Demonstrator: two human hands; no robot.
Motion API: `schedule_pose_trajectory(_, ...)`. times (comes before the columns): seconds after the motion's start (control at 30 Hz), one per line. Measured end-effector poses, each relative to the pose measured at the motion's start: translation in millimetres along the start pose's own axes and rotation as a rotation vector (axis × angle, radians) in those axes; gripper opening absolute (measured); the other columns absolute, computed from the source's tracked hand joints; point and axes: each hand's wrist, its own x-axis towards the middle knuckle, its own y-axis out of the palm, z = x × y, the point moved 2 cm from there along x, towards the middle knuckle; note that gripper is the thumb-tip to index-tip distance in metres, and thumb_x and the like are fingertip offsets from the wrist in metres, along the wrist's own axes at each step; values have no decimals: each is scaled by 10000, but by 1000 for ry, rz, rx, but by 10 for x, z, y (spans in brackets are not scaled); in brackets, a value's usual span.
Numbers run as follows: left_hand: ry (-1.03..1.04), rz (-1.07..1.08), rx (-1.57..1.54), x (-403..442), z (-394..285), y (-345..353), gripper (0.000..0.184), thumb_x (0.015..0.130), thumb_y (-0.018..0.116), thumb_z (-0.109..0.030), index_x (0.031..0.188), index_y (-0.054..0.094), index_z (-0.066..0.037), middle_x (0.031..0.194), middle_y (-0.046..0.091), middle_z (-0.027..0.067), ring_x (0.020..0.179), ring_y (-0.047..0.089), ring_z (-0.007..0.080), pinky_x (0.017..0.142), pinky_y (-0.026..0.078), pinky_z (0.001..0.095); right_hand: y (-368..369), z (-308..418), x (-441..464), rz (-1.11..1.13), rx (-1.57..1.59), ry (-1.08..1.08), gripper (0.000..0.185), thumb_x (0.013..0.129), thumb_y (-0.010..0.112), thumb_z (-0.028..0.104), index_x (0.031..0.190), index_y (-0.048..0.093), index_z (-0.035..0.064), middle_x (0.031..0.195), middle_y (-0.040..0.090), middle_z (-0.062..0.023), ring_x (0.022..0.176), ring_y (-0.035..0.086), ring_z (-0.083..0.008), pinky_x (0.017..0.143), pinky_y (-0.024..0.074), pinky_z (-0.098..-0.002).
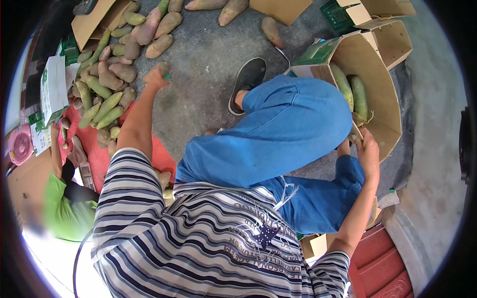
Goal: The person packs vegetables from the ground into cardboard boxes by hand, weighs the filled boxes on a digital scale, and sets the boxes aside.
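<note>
My left hand [156,78] reaches out over the grey floor, at the edge of a heap of long vegetables. Its fingers curl around a tan root vegetable [161,67], mostly covered by the hand. A small green spot shows beside the fingers. To its left lie green radishes [108,105] mixed with pinkish-brown roots [123,72]. On the other side, my right hand [366,149] is closed on the near edge of an open cardboard box [385,116]. Inside the box rest green radishes [358,94] with thin root tails. My raised knee partly hides the box.
Another person in a green top [67,211] is at the left, near a pink fan [21,145]. White-and-green cartons [53,89] stand beside the heap. More cardboard boxes [390,42] are at the upper right. A red sheet [159,154] lies under part of the heap.
</note>
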Motion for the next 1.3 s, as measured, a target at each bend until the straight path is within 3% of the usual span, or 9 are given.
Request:
schedule_pose_trajectory(0.23,-86,139,-364,-267,127,17,682,707,699,-308,1277,418,-60,1272,500,193,1186,479,351,944,426,431,25,-33,7,-9,12,-18,216,836,591,134,1037,572,57,966,616,-195,903,592,-382,765,466,-418)
schedule_pose_trajectory(0.33,-79,-132,-75,-389,136,36,638,725,688,-319,1274,434,-117,1243,511,173,1156,506,335,900,454,446,20,-46,-8,4,8,1,217,834,590,122,1040,572,57,964,617,-194,902,592,-380,765,465,-417)
schedule_pose_trajectory(0.43,63,-157,76,-626,4,291,522,770,649,-291,1237,467,-143,1222,502,149,1121,521,324,855,470,461,38,-13,12,-2,26,-18,216,838,590,131,1041,574,60,963,618,-190,897,593,-377,760,465,-416)
schedule_pose_trajectory(0.53,39,50,228,-644,0,535,441,803,617,-245,1206,480,-128,1242,470,131,1124,508,330,874,459,468,5,52,-11,-6,27,7,215,839,601,106,1041,573,40,948,621,-180,897,598,-351,767,460,-391)
schedule_pose_trajectory(0.6,-22,103,269,-681,-54,644,631,700,719,-264,1258,453,-139,1261,446,146,1174,471,343,891,448,487,-16,91,-11,-3,25,32,211,838,606,92,1037,572,29,942,622,-175,899,600,-340,769,458,-381)
schedule_pose_trajectory(0.7,51,9,362,-840,-184,616,460,780,652,-260,1181,491,-102,1207,497,153,1123,520,335,876,467,451,-29,102,-6,11,22,35,199,835,604,94,1022,574,32,946,621,-175,901,596,-347,764,460,-388)
schedule_pose_trajectory(0.9,60,4,-275,-912,-765,360,660,649,774,-349,1138,498,-3,1075,598,195,1018,596,323,823,488,417,25,-56,-24,-12,0,-2,257,770,620,89,1021,568,79,983,616,-157,924,593,-354,773,472,-415)
schedule_pose_trajectory(1.07,558,-346,-1027,-1078,-1932,-780,635,660,807,-242,1160,506,8,1058,615,169,978,614,247,845,484,351,-9,-13,-45,14,-6,14,267,766,608,78,1030,563,76,990,612,-158,925,590,-360,781,470,-429)
schedule_pose_trajectory(1.3,1303,-628,-1288,-2430,-3425,-2755,836,620,853,-178,1292,389,1,1181,544,128,1085,555,211,938,459,348,13,-55,-31,-6,-40,-28,231,789,591,84,1019,562,75,975,614,-163,902,593,-365,765,469,-437)
